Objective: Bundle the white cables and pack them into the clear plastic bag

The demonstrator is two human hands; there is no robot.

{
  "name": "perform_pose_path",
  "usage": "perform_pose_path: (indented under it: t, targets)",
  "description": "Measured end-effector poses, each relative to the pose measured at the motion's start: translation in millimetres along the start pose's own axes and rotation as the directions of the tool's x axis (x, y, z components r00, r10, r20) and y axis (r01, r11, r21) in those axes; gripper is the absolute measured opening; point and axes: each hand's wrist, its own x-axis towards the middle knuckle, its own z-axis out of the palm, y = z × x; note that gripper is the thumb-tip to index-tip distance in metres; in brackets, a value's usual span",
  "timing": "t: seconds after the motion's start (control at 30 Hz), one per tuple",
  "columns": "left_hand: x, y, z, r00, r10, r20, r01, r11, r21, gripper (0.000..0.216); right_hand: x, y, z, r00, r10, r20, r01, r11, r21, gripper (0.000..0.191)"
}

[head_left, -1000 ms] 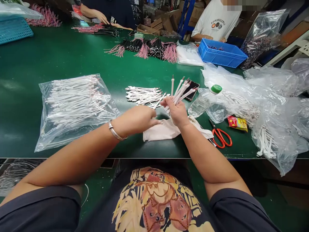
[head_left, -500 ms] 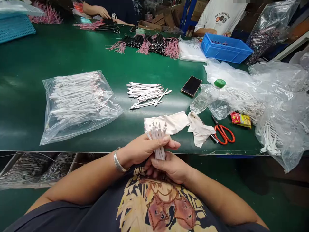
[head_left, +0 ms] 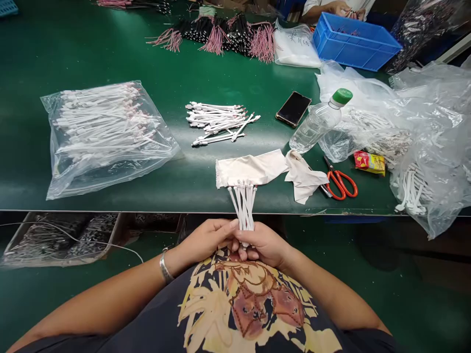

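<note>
A small bundle of white sleeved wires (head_left: pixel 244 206) stands fanned out in front of my body, thin bare ends pointing away from me. My right hand (head_left: pixel 268 244) is closed around its lower end, thumb across the front. From the other side my left hand (head_left: pixel 211 238) closes on the same lower end, fingertips meeting the right hand; some fingers are hidden. Just beyond the wire tips lies a pale cloth strip (head_left: pixel 250 167) on the green table. Farther off is a loose pile of similar white wires (head_left: pixel 217 120).
At left lies a clear bag of white wires (head_left: pixel 106 127). A phone (head_left: pixel 293 108), a bottle (head_left: pixel 316 122), a crumpled cloth (head_left: pixel 303 179), orange-handled scissors (head_left: pixel 342 185) and plastic bags (head_left: pixel 430 127) are at right. Behind are black-and-pink wires (head_left: pixel 221 37), a blue bin (head_left: pixel 356 46) and a co-worker's hands (head_left: pixel 344 9).
My left hand has slid down from the upper part of the bundle to its lower end. The wires now spread apart at the top. The view has tilted down.
</note>
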Motion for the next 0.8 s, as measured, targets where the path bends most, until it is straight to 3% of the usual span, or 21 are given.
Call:
perform_pose_path:
  t: [0.1, 0.3, 0.53, 0.67, 0.8]
  targets:
    - [9.6, -5.5, 2.9, 0.998, -0.005, -0.056, 0.004, 1.000, -0.027, 0.043, 1.8, 0.5, 1.1, 0.999, 0.034, 0.009, -0.034, 0.999, -0.005, 0.037]
    - [14.4, -1.3, 12.0, 0.987, 0.039, -0.156, -0.026, 0.996, 0.083, 0.042, -1.8, 5.8, -4.4, 0.998, 0.043, 0.054, -0.043, 0.999, -0.004, 0.035]
    - [11.2, -9.0, 5.5, 0.967, 0.118, -0.226, -0.071, 0.976, 0.204, 0.043, -1.5, 10.8, -11.0, 0.999, 0.016, 0.042, -0.019, 0.996, 0.084, 0.037]
    - [11.6, -6.9, 5.1, 0.969, 0.103, -0.227, -0.053, 0.975, 0.216, 0.044, -1.6, 10.1, -11.1, 0.999, 0.017, 0.050, -0.021, 0.997, 0.073, 0.038]
    - [19.0, -6.6, 5.9, 0.987, -0.007, -0.158, 0.031, 0.988, 0.153, 0.054, -1.2, 8.5, -10.6, 0.998, 0.026, 0.066, -0.030, 0.997, 0.064, 0.038]
